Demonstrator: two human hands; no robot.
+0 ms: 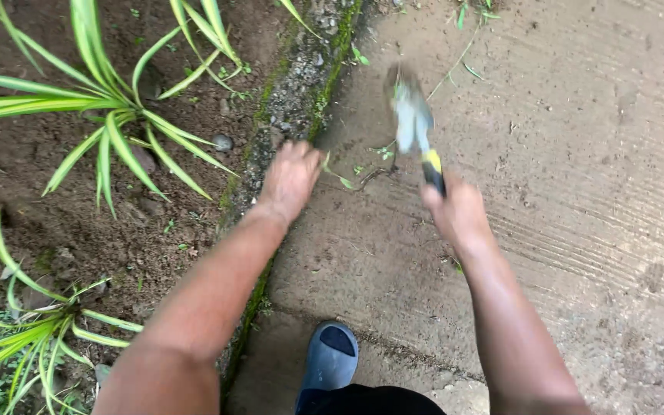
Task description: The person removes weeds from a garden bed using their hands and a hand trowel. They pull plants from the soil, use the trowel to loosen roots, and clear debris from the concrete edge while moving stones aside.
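Observation:
My right hand (pixel 457 211) grips the black and yellow handle of a small garden trowel (pixel 413 119). Its pale metal blade is blurred and points away from me over the concrete path (pixel 578 154). My left hand (pixel 290 178) reaches down to the mossy stone edging (pixel 293 100) between soil and concrete. Its fingers are curled at a small green weed (pixel 343 178) lying by the edge; whether they hold it I cannot tell.
A soil bed (pixel 63 223) lies to the left with two striped long-leaved plants (pixel 109 115) (pixel 32 330). A small grey stone (pixel 223 142) sits on the soil. My blue sandal (pixel 330 357) rests on the concrete below. Thin weed stems (pixel 463 54) trail on the path.

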